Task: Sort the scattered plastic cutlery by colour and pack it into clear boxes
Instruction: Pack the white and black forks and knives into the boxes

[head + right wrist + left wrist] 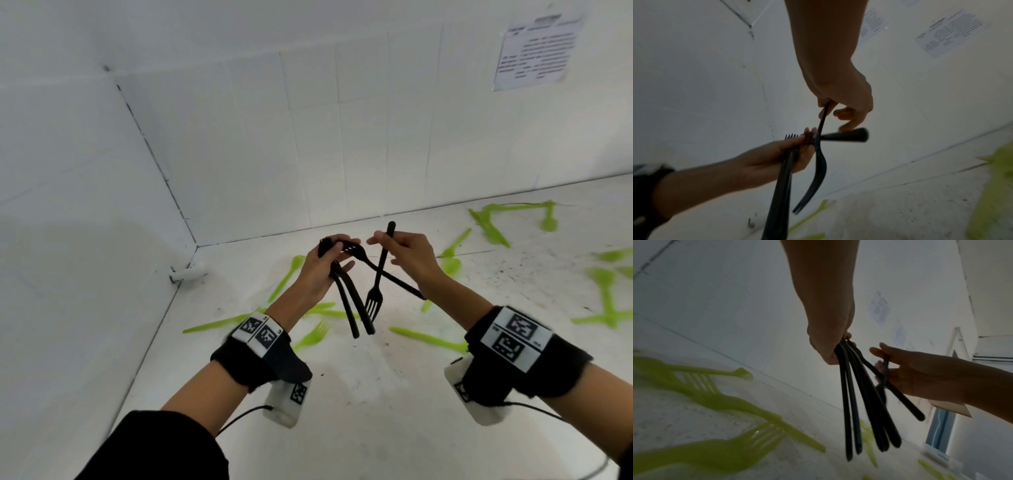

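Gathering black cutlery: right hand point(407, 255) adds 1 fork to the left hand point(322, 270) bundle, both raised above the surface point(376, 394).

Step looks like the collect phase of the colour sort, black pieces first. Left grip is curled tight around the black bundle point(859, 402), heads in the fist, handles fanning down toward 6 o'clock; 1 piece splays out toward 4 o'clock under the right palm. Right grip pinches the black fork point(378, 274) high on its handle between thumb and forefinger, tines hanging down, other fingers loose; the fork crosses the splayed piece. Next move probably needs the fork turned parallel and slid into the left fist without loosening it. Green cutlery point(428, 339) lies scattered on the surface from 9 to 3 o'clock. No clear boxes in view.
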`<state>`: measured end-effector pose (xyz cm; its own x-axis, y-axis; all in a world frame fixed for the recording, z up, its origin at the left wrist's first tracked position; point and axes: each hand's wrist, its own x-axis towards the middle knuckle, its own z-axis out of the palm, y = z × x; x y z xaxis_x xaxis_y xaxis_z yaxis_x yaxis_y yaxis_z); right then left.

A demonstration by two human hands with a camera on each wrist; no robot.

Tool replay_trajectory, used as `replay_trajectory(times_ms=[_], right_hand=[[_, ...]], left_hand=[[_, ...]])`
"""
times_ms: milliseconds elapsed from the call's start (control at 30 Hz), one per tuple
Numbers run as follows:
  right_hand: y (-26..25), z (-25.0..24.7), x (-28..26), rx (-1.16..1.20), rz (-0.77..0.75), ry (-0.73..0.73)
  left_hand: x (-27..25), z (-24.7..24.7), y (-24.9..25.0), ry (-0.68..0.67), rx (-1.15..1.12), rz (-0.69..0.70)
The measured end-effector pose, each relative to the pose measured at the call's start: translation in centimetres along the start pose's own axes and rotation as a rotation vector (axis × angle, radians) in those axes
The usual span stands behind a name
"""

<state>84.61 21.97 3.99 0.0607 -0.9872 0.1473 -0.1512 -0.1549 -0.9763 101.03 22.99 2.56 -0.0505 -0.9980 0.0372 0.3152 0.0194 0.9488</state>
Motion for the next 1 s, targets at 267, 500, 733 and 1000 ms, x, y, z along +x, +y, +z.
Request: replay_trajectory(times_ms=[267,500,733,1000], right_hand=[[-2.0,-2.8,0.0,0.300,0.078,0.148],[0.3,-1.4,-1.3,0.268,0.197,0.006],[1.4,0.2,-1.7,0.067,0.134,-0.130],[2.1,1.3,-3.0,-0.011,0.033,-0.184]], left_hand=[[0.4,-1.3,-0.5,0.144,-0.033,0.024],[0.3,-1.5,-0.2,0.241,-0.151,-0.061],[0.2,-2.4,0.0,0.385,-0.124,-0.079],[-0.5,-3.4,-0.2,0.406,-0.154,-0.140]])
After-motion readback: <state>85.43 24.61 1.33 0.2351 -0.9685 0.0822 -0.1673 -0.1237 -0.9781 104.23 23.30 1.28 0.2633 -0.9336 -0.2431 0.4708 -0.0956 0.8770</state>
